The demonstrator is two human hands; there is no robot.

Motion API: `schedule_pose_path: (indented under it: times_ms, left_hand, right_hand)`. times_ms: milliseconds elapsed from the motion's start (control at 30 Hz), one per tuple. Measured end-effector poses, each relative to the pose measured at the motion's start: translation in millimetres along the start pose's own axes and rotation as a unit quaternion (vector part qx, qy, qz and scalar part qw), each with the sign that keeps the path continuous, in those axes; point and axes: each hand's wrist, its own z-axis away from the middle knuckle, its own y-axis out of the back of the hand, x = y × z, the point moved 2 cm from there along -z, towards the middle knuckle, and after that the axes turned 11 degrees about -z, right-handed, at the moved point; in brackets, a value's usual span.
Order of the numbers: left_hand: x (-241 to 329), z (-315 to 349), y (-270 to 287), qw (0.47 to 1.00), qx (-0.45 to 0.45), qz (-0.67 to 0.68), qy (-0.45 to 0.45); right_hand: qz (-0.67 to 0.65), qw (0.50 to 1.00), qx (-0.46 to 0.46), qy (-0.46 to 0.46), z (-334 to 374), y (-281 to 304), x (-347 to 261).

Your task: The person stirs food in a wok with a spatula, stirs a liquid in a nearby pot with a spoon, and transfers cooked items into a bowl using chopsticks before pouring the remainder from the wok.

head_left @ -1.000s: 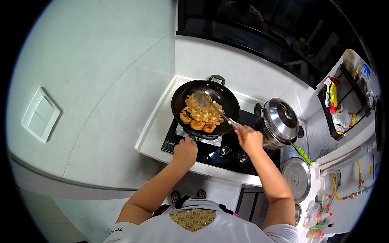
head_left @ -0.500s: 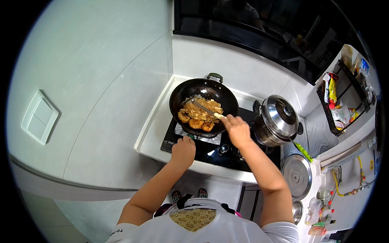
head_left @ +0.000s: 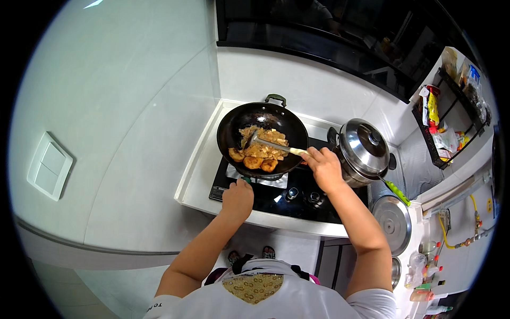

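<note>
A dark wok (head_left: 291, 123) sits on the left part of a black gas stove. Inside it are light brown, crumbled-looking food pieces (head_left: 270, 137), with several golden-browned pieces (head_left: 253, 162) along the near side. My right hand (head_left: 325, 167) grips the pale handle of a metal spatula (head_left: 275, 145), whose head rests among the food at the wok's left-middle. At the wok's near edge, my left hand (head_left: 237, 199) is closed around its near handle, of which only a green bit (head_left: 246, 179) shows.
Right of the wok stands a lidded steel pot (head_left: 364, 151). A green-handled utensil (head_left: 396, 192) and a round metal lid (head_left: 392, 226) lie beyond it. Stove knobs (head_left: 292, 193) line the near edge. A black wall rack (head_left: 435, 143) holds packets; several bottles (head_left: 425, 266) stand at lower right.
My right hand has drawn the spatula a little to the right through the food. My left hand stays at the wok's near handle. The whole view has shifted slightly.
</note>
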Motion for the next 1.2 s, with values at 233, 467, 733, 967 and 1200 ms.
schedule_pose_path:
  times_ms: [233,467,733,967,1200]
  left_hand:
    - [-1,1,-1,1.0,-0.02,0.002,-0.003]
    - [0,2,-2,1.0,-0.012,-0.019,-0.007]
    - [0,1,-6,0.999,0.014,-0.029,-0.012]
    - [3,1,-9,0.999,0.043,-0.025,-0.015]
    - [2,3,-14,0.997,0.07,-0.042,-0.011]
  right_hand:
    - [0.01,0.999,0.005,-0.038,-11,71,2]
    - [0.038,0.986,-0.104,-0.123,-7,80,-15]
    - [0.007,0.983,-0.08,-0.167,-2,87,-20]
    - [0.01,0.981,-0.105,-0.163,4,77,-24]
    - [-0.039,0.975,-0.1,-0.194,0,81,-33]
